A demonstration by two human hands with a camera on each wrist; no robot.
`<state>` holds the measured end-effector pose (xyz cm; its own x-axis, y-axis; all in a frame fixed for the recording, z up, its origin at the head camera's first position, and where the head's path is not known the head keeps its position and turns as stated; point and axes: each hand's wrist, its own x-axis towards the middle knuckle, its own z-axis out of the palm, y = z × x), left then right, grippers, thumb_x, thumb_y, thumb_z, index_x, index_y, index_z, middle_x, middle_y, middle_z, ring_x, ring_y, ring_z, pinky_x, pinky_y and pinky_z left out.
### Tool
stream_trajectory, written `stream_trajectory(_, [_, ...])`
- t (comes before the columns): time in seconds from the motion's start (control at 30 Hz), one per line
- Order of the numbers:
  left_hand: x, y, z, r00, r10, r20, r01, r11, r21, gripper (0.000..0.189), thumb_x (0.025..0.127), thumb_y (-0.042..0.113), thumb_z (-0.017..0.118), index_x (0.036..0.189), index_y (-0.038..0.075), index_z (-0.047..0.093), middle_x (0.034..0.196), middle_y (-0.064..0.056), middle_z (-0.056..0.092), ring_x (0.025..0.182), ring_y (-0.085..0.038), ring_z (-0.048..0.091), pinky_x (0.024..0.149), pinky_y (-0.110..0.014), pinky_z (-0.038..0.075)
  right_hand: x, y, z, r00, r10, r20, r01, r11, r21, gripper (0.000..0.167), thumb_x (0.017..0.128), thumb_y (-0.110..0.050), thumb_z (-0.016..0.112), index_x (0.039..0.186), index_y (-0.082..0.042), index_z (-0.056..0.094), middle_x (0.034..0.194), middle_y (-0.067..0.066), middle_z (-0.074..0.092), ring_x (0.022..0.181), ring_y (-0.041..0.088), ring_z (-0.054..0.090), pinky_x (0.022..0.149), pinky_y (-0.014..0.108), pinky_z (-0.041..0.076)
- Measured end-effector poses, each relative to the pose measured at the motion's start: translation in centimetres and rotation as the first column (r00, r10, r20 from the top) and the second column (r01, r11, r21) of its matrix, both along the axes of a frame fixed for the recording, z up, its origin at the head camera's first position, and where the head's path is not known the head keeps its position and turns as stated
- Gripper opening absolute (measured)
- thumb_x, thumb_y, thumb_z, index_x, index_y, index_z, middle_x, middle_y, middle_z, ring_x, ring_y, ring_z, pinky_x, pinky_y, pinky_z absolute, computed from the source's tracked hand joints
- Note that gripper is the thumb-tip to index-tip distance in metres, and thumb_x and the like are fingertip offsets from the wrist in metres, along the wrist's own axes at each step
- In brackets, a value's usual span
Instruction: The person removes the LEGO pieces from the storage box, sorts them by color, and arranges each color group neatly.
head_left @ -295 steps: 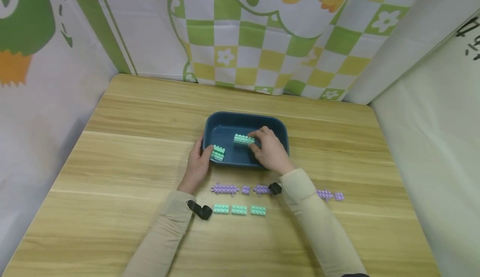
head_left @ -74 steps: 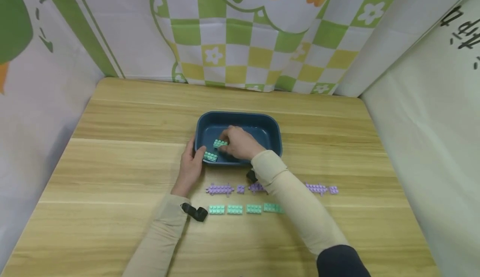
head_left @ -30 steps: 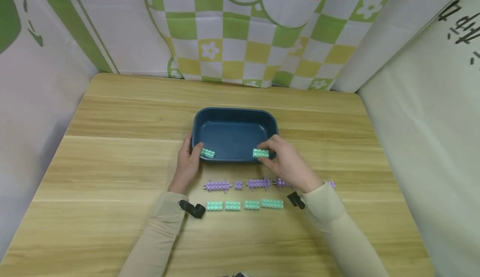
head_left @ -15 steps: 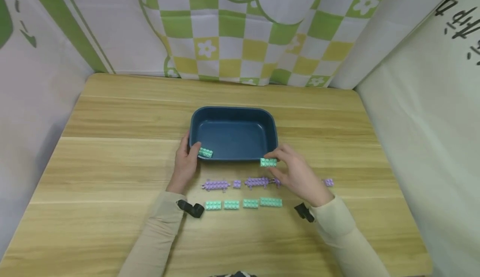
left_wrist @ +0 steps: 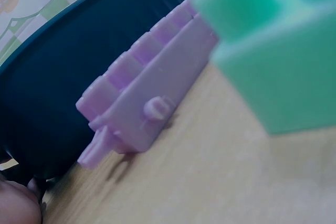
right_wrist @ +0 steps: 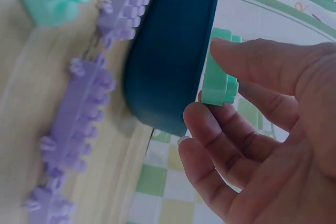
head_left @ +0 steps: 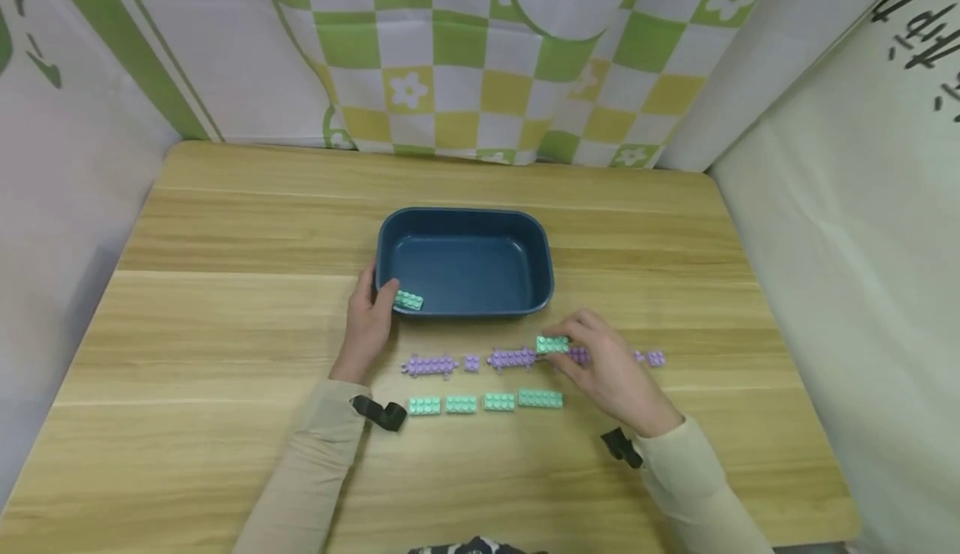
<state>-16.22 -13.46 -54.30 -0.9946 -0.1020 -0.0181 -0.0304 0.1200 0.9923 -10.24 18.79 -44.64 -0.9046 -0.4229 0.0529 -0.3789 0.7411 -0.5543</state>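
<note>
My left hand (head_left: 367, 321) grips the left wall of a dark blue plastic tray (head_left: 465, 267), thumb over the rim. Under that thumb, in the tray's near left corner, lies a mint-green building brick (head_left: 410, 300). My right hand (head_left: 609, 371) pinches another mint-green brick (head_left: 552, 345) between thumb and fingers, in front of the tray's near right corner. Seen from the right wrist, the held brick (right_wrist: 214, 74) is raised above the table, its studs turned toward the palm. In the head view it overlaps the row of purple building bricks (head_left: 513, 358).
Nearer me, several mint-green bricks (head_left: 461, 405) lie in a line on the wooden table (head_left: 225, 329). The purple row between them and the tray includes a small brick (head_left: 472, 363) and longer ones with side pegs. A patterned curtain (head_left: 450, 62) hangs behind.
A longer green brick has joined the near row. My right hand has since taken a green brick from the tray and carried it toward me and right. My left hand still holds the tray.
</note>
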Motion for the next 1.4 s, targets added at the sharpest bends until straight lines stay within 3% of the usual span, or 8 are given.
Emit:
stream_trajectory(0.2, [-0.1, 0.0, 0.1, 1.000, -0.005, 0.014, 0.005, 1.000, 0.002, 0.056, 0.102, 0.023, 0.045, 0.154, 0.011, 0.026, 0.157, -0.007, 0.029, 0.143, -0.020, 0.025, 0.118, -0.035, 0.020, 1.2, 1.3, -0.7, 0.999, -0.033, 0.028, 0.033, 0.999, 0.007, 0.032, 0.083, -0.010, 0.077, 0.114, -0.014, 0.068, 0.108, -0.005, 0.061, 0.092, 0.011, 0.056, 0.077, 0.037, 0.055])
stream_trajectory(0.5, [0.0, -0.1, 0.1, 1.000, -0.002, 0.025, 0.002, 1.000, 0.014, 0.056, 0.102, 0.023, 0.046, 0.154, 0.014, 0.027, 0.157, -0.006, 0.029, 0.143, -0.020, 0.025, 0.118, -0.035, 0.021, 2.2, 2.2, -1.6, 0.997, -0.074, 0.033, 0.074, 0.997, -0.007, 0.033, 0.084, -0.010, 0.076, 0.116, -0.011, 0.067, 0.115, -0.002, 0.061, 0.109, 0.020, 0.056, 0.094, 0.045, 0.050])
stream_trajectory(0.83, [0.2, -0.4, -0.1, 1.000, 0.011, 0.012, -0.011, 1.000, 0.004, 0.054, 0.102, 0.022, 0.045, 0.153, 0.014, 0.028, 0.156, -0.005, 0.030, 0.143, -0.020, 0.027, 0.118, -0.035, 0.022, 3.3, 2.9, -2.6, 0.987, -0.104, 0.123, 0.101, 0.995, 0.025, 0.033, 0.085, -0.009, 0.075, 0.116, -0.011, 0.067, 0.115, 0.002, 0.061, 0.112, 0.027, 0.057, 0.097, 0.052, 0.048])
stream_trajectory(0.93, [0.3, -0.2, 0.0, 1.000, 0.009, 0.013, -0.009, 1.000, 0.011, 0.054, 0.102, 0.022, 0.045, 0.153, 0.014, 0.029, 0.156, -0.004, 0.031, 0.143, -0.018, 0.027, 0.118, -0.033, 0.022, 3.7, 3.2, -2.7, 0.987, -0.113, 0.114, 0.107, 0.992, 0.061, 0.032, 0.084, -0.009, 0.075, 0.115, -0.011, 0.067, 0.114, 0.002, 0.062, 0.110, 0.027, 0.057, 0.096, 0.052, 0.048])
stream_trajectory(1.07, [0.5, 0.1, 1.4, 0.999, -0.001, 0.039, 0.001, 1.000, 0.014, 0.054, 0.103, 0.017, 0.044, 0.153, 0.009, 0.027, 0.157, -0.008, 0.029, 0.143, -0.020, 0.026, 0.118, -0.033, 0.021, 4.2, 3.6, -2.9, 0.989, -0.113, 0.096, 0.104, 0.991, 0.088, 0.030, 0.082, -0.007, 0.076, 0.110, -0.011, 0.068, 0.111, 0.002, 0.064, 0.107, 0.027, 0.059, 0.094, 0.051, 0.049])
stream_trajectory(1.17, [0.4, 0.2, 1.3, 0.999, 0.007, 0.048, -0.007, 1.000, 0.005, 0.054, 0.102, 0.018, 0.044, 0.153, 0.009, 0.027, 0.157, -0.008, 0.029, 0.143, -0.021, 0.026, 0.118, -0.034, 0.021, 4.3, 3.9, -3.1, 0.986, -0.111, 0.122, 0.100, 0.990, 0.097, 0.030, 0.081, -0.005, 0.077, 0.109, -0.012, 0.067, 0.111, 0.001, 0.064, 0.105, 0.026, 0.060, 0.094, 0.051, 0.050])
stream_trajectory(1.27, [-0.1, 0.1, 0.0, 0.999, 0.021, 0.038, -0.021, 1.000, -0.001, 0.054, 0.102, 0.022, 0.046, 0.153, 0.013, 0.029, 0.156, -0.004, 0.031, 0.142, -0.018, 0.027, 0.118, -0.033, 0.022, 4.4, 4.1, -3.2, 0.981, -0.120, 0.154, 0.103, 0.988, 0.114, 0.029, 0.082, -0.006, 0.076, 0.109, -0.012, 0.067, 0.109, 0.000, 0.063, 0.098, 0.023, 0.061, 0.090, 0.049, 0.052])
stream_trajectory(1.4, [-0.2, 0.1, 0.1, 0.999, 0.021, 0.028, -0.021, 1.000, -0.006, 0.054, 0.102, 0.024, 0.046, 0.153, 0.014, 0.030, 0.156, -0.004, 0.031, 0.142, -0.018, 0.027, 0.118, -0.033, 0.022, 4.5, 4.4, -3.6, 0.981, -0.122, 0.152, 0.104, 0.987, 0.119, 0.030, 0.081, -0.006, 0.077, 0.108, -0.011, 0.067, 0.104, -0.002, 0.062, 0.089, 0.017, 0.059, 0.081, 0.040, 0.055])
